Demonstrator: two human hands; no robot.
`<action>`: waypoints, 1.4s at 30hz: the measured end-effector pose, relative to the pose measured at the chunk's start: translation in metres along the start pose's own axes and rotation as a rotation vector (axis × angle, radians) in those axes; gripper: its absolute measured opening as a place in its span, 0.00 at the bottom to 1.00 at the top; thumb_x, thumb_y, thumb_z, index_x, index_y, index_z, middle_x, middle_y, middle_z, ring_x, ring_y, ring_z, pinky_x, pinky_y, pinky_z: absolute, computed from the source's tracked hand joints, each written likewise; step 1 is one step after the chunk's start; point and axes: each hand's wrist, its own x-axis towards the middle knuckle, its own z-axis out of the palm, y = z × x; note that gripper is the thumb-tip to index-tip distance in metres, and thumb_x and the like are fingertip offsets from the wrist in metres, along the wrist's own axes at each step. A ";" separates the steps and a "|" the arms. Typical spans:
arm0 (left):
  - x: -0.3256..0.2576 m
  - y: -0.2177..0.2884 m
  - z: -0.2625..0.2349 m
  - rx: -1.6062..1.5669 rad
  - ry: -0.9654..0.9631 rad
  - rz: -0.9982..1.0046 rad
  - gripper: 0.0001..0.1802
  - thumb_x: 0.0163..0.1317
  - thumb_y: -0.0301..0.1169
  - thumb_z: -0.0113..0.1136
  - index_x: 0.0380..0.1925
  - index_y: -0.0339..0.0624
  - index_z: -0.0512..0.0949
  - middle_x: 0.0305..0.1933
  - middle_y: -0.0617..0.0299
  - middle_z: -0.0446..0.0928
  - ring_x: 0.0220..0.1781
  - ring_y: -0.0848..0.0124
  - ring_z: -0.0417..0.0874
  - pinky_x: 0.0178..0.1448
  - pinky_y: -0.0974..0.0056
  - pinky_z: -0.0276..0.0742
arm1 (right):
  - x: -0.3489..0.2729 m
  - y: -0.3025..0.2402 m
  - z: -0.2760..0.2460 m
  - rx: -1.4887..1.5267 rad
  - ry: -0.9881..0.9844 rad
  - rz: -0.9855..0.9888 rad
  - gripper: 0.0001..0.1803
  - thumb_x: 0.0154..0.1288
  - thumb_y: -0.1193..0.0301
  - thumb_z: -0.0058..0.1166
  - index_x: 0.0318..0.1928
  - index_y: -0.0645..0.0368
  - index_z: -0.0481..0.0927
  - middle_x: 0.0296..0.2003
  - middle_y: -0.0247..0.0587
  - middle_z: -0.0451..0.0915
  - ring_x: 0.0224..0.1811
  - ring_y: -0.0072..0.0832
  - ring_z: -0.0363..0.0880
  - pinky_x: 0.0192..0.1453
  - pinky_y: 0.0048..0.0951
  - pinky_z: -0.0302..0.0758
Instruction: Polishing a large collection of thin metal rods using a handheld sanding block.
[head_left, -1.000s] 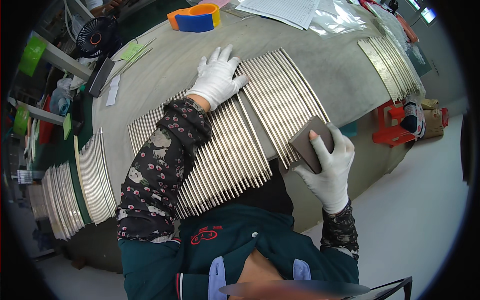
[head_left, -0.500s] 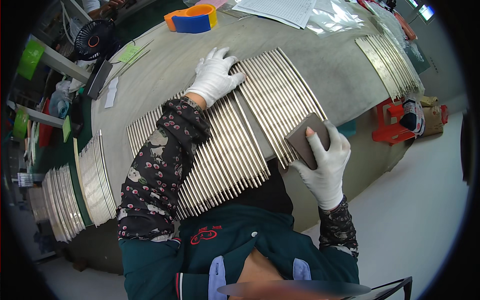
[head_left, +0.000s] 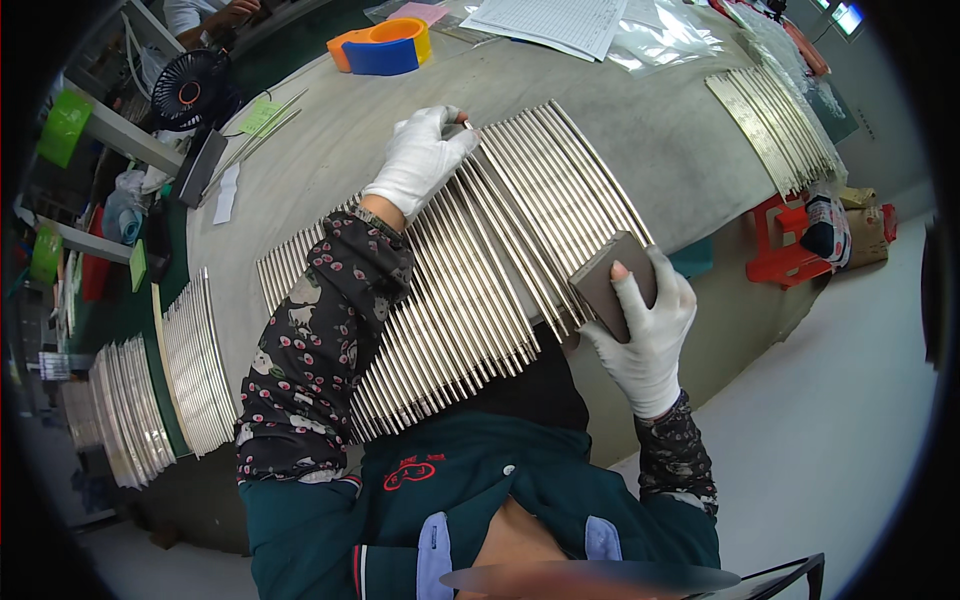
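Note:
A wide row of long silver metal strips [head_left: 500,250] lies side by side across the grey table [head_left: 650,130]. My left hand [head_left: 420,160], in a white glove, rests at the strips' far ends, fingers curled on them, and its patterned sleeve lies over the row. My right hand [head_left: 645,330], also gloved with one fingertip bare, grips a dark grey block [head_left: 612,280] pressed against the near ends of the strips at the table's front edge.
More stacked strips lie at the left [head_left: 150,390] and far right [head_left: 775,120]. An orange and blue tape dispenser [head_left: 382,47], papers [head_left: 550,20] and a small black fan [head_left: 192,88] stand at the back. A red stool [head_left: 790,240] is on the floor, right.
My right hand has moved the grey block slightly up and along the near ends of the strips. My left hand has stayed on the far ends.

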 end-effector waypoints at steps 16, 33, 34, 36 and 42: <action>-0.009 0.007 0.010 0.481 0.122 0.007 0.32 0.50 0.52 0.66 0.46 0.38 0.79 0.55 0.52 0.74 0.60 0.53 0.70 0.63 0.54 0.67 | 0.005 -0.006 0.000 -0.025 -0.016 0.000 0.48 0.32 0.61 0.75 0.62 0.40 0.70 0.60 0.52 0.64 0.55 0.45 0.65 0.56 0.43 0.63; -0.032 0.057 -0.006 -0.747 0.063 -0.181 0.12 0.68 0.28 0.53 0.48 0.34 0.68 0.32 0.62 0.75 0.24 0.81 0.75 0.25 0.77 0.73 | 0.020 -0.005 -0.009 0.075 0.142 0.015 0.38 0.42 0.66 0.68 0.60 0.52 0.72 0.57 0.56 0.67 0.52 0.49 0.66 0.57 0.46 0.63; -0.032 0.058 -0.006 -0.747 0.060 -0.179 0.12 0.68 0.28 0.53 0.48 0.34 0.68 0.32 0.62 0.75 0.24 0.81 0.75 0.25 0.77 0.73 | 0.026 -0.014 -0.009 0.082 0.099 0.038 0.37 0.42 0.65 0.68 0.58 0.53 0.73 0.56 0.56 0.67 0.52 0.49 0.66 0.57 0.46 0.63; -0.032 0.058 -0.005 -0.801 0.103 -0.152 0.11 0.66 0.26 0.55 0.44 0.33 0.68 0.25 0.64 0.73 0.22 0.79 0.76 0.24 0.74 0.75 | 0.035 -0.032 -0.005 0.156 0.034 0.005 0.35 0.43 0.62 0.68 0.56 0.53 0.75 0.55 0.57 0.67 0.52 0.49 0.66 0.56 0.45 0.64; -0.033 0.058 -0.007 -0.727 0.103 -0.188 0.10 0.67 0.28 0.54 0.44 0.35 0.68 0.26 0.65 0.73 0.22 0.81 0.75 0.25 0.76 0.73 | 0.055 -0.005 0.000 -0.247 0.137 0.161 0.29 0.46 0.64 0.66 0.53 0.51 0.77 0.53 0.54 0.69 0.47 0.46 0.69 0.48 0.45 0.67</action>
